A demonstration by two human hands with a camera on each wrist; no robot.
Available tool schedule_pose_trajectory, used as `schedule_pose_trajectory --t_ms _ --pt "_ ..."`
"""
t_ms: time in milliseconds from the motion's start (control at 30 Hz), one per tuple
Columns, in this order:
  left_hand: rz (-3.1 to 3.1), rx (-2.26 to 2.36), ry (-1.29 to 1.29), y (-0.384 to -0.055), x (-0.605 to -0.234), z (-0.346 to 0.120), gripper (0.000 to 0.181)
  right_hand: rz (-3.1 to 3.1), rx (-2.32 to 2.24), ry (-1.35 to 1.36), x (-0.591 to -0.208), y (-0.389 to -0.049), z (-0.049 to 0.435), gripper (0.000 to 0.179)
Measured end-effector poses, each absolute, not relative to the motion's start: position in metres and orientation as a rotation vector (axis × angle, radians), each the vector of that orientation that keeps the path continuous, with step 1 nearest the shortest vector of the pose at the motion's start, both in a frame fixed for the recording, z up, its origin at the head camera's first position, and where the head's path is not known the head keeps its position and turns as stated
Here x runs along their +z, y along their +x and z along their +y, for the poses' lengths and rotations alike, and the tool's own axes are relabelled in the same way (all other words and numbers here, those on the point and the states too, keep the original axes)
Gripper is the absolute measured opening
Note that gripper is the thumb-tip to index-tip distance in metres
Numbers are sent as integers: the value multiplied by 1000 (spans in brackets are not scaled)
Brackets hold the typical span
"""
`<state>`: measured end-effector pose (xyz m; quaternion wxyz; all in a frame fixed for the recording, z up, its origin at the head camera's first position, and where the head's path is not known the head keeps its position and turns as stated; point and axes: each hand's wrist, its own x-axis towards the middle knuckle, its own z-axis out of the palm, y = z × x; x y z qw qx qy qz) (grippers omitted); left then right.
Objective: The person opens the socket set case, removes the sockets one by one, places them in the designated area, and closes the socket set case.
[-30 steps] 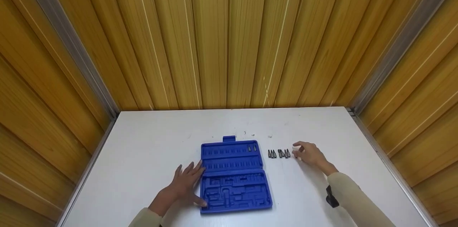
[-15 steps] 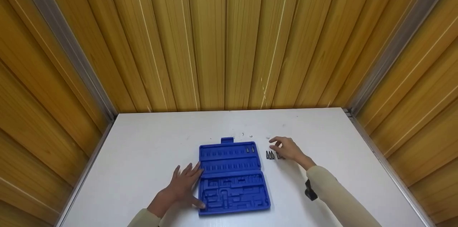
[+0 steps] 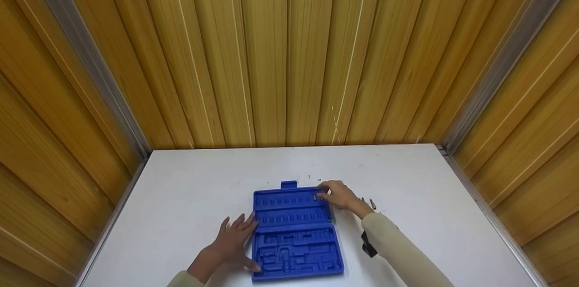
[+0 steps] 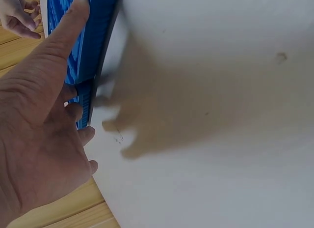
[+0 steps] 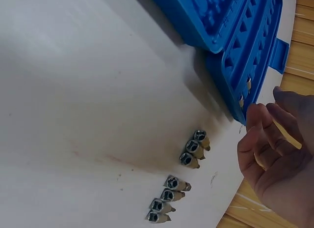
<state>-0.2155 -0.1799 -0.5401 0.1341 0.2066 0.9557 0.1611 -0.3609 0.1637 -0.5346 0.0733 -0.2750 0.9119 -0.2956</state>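
Note:
A blue plastic tool case (image 3: 289,210) lies opened flat on the white table. Along its left side my left hand (image 3: 228,241) rests with spread fingers, the thumb (image 4: 73,19) on the near part's edge. My right hand (image 3: 341,196) is at the case's far right corner, fingers loosely bent; nothing shows between them in the right wrist view. Close to those fingertips, two metal bit sockets (image 5: 248,84) sit in slots of the far half. Loose bit sockets (image 5: 195,149) lie right of the case in two groups, mostly hidden behind the right hand in the head view.
The white table (image 3: 190,178) is edged by metal rails, with wood-patterned panels (image 3: 267,51) at the back and both sides. A latch tab (image 3: 289,184) sticks out from the case's far edge. Small dark marks dot the tabletop behind it.
My right hand has moved left, from right of the loose bit sockets, across them, to the case's far right corner. My left hand stays on the case's left side.

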Motion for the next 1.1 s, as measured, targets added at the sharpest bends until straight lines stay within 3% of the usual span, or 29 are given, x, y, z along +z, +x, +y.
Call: schedule_pose_trajectory --t_ms 467,1100 --pt "2793 449 635 -216 -545 -178 123 2837 -818 -494 -558 -353 134 26" --pt "2758 487 603 -215 -546 -181 123 2815 -881 -470 -558 -354 133 24"
